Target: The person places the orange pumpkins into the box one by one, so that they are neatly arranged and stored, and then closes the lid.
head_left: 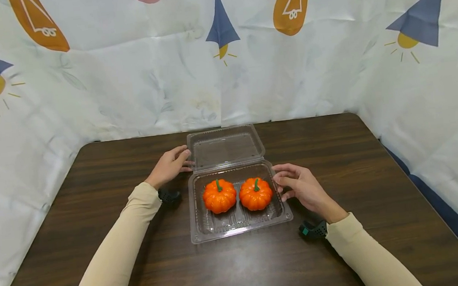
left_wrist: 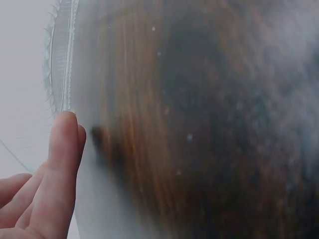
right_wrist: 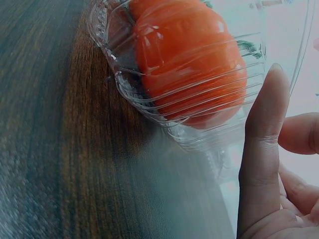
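Your clear plastic hinged container (head_left: 242,231) sat open on the dark brown wood-grain table (head_left: 240,273), its rectangular transparent lid (head_left: 226,147) folded toward the table's far edge. Inside the base, two glossy orange ribbed pumpkins with green stems stood side by side: the left pumpkin (head_left: 220,198) and, just beside it, the right pumpkin (head_left: 256,196). Your left hand (head_left: 170,167) was at the lid's left edge, its fingers loosely extended and a little spread; you could not tell how firmly they touched the plastic. Your right hand (head_left: 301,190) was at the base's right rim, near the right pumpkin, with thumb straight and fingers relaxed and slightly apart; contact there was equally hard to judge. Cream long sleeves (head_left: 110,258) covered your forearms, and a white curtain (head_left: 126,93) printed with blue lamps and orange bulbs hung behind the table.
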A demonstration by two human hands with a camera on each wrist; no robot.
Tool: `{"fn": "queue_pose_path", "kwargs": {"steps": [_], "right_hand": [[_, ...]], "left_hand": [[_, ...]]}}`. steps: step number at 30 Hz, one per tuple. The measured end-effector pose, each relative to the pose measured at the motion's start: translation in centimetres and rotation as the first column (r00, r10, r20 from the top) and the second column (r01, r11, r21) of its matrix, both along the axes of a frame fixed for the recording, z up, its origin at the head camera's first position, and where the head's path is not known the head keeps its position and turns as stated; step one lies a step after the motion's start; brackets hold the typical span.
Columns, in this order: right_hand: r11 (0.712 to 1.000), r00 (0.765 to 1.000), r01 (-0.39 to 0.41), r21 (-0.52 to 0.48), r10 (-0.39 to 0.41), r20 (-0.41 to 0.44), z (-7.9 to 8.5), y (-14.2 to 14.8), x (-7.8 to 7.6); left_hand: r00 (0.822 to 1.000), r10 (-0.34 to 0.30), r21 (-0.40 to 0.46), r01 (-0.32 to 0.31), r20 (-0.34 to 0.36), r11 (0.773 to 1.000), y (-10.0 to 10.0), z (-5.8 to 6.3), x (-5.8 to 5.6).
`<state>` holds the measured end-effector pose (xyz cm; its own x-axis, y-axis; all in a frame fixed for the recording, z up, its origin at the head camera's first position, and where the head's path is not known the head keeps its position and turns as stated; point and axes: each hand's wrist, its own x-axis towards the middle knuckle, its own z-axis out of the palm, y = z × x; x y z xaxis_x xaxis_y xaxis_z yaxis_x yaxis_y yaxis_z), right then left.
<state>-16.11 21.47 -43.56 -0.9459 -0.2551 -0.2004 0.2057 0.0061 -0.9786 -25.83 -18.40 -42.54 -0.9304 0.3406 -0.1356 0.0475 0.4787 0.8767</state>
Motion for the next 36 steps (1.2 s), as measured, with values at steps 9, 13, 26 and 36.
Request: {"fn": "queue_pose_path", "kwargs": {"steps": [9, 13, 26, 36], "right_hand": [[1.0, 1.0, -0.003, 0.0, 0.003, -0.005, -0.2, 0.0, -0.1], [1.0, 1.0, -0.004, 0.0, 0.004, -0.006, -0.1, 0.0, -0.1], [1.0, 1.0, -0.009, 0.001, 0.009, -0.008, 0.1, -0.1, 0.1], [1.0, 1.0, -0.007, 0.003, 0.007, -0.009, 0.2, -0.2, 0.2]], "left_hand": [[0.999, -0.003, 0.031, 0.002, 0.036, 1.0, 0.0, -0.4, -0.2], [0.999, -0.01, 0.052, 0.008, 0.042, 0.999, 0.0, -0.6, -0.3], [0.994, 0.005, 0.203, -0.028, 0.109, 0.979, 0.1, -0.6, -0.2], [0.997, 0.048, 0.251, -0.06, 0.053, 0.966, 0.3, 0.5, -0.2]]}}
